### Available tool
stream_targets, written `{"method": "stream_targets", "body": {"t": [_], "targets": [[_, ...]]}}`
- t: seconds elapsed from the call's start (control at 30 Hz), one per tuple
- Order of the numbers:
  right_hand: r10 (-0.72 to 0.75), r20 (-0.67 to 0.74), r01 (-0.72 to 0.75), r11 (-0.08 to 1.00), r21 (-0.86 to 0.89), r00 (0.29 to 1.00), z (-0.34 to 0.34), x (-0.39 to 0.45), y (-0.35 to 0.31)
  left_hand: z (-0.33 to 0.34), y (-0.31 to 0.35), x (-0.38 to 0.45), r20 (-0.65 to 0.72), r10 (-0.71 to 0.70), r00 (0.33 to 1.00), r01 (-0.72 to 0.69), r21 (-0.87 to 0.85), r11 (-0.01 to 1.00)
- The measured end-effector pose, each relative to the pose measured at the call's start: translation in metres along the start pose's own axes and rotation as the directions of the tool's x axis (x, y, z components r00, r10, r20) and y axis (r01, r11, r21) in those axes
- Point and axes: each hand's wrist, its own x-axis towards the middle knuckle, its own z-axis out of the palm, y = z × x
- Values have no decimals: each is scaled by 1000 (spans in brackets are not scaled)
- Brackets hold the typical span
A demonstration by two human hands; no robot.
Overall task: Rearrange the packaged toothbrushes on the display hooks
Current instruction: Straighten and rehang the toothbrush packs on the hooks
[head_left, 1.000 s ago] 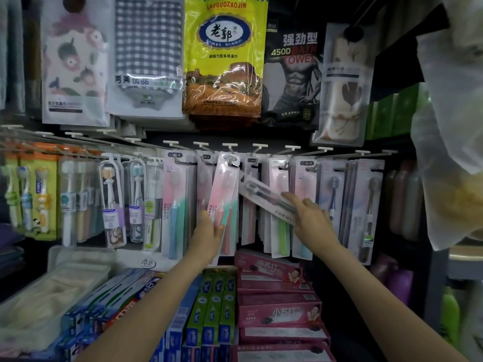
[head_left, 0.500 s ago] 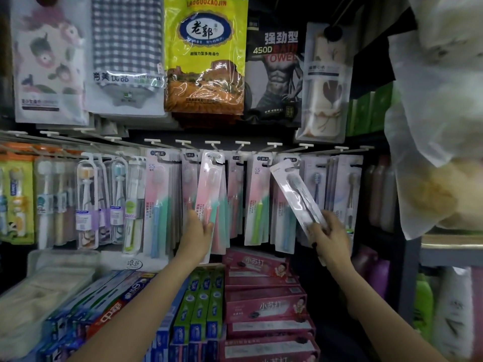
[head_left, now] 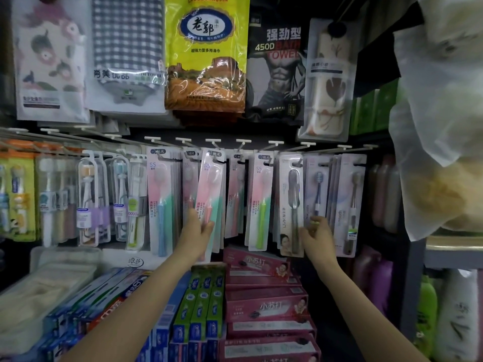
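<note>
Your left hand (head_left: 196,232) pinches the lower edge of a pink-and-green toothbrush pack (head_left: 210,197), which tilts on its hook. To its right, your right hand (head_left: 315,237) closes its grip on the bottom of a grey toothbrush pack (head_left: 291,205), hanging upright and seemingly on a hook, just beside blue-bristled packs (head_left: 317,189).

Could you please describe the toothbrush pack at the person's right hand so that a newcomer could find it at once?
Find the row of white display hooks under the black bath towel bag. The grey toothbrush pack hangs there, right hand at its lower edge. Unlike its pink-and-green neighbours, it holds a dark brush and shows a face at the bottom.
</note>
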Motion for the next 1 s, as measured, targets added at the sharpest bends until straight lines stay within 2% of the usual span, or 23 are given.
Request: {"method": "stream_targets", "body": {"t": [0.1,0.2,0.23,0.3,0.4,0.47,0.53,0.6,0.67,0.77,0.87,1.0], "targets": [[-90,-53,87,994,-65,995,3,-2,-11,-5,-1,-1,26,-8,1000,8,-4,1000],[-278,-108,272,960,-60,955,12,-11,-31,-11,1,-5,72,-26,997,30,-59,998],[-303,-57,302,953,-15,951,19,-13,-39,-12,2,-7,89,-37,995,43,-69,997],[-294,151,281,955,97,944,36,-19,-53,-12,1,-11,138,-55,989,70,-106,992],[-263,408,191,959,211,874,65,-25,-72,-12,-6,-14,279,11,960,8,-68,998],[-232,488,104,955,276,841,82,-28,-80,-14,-13,-16,347,55,936,-58,-3,998],[-192,517,39,956,291,834,94,-29,-86,-19,-18,-13,364,40,930,-46,8,999],[-187,498,53,961,271,847,101,-27,-88,-26,-20,-9,304,35,952,-41,15,999],[-208,437,106,964,245,875,98,-23,-89,-32,-22,-2,182,33,983,-36,13,999],[-295,303,295,954,46,906,79,-13,-88,-36,-26,9,38,1,999,-3,43,999],[-442,206,478,858,-186,873,56,2,-92,-29,-25,17,36,-25,999,21,98,995],[-561,205,597,739,-313,802,36,19,-104,-12,-19,26,69,-110,991,106,59,993]]}}
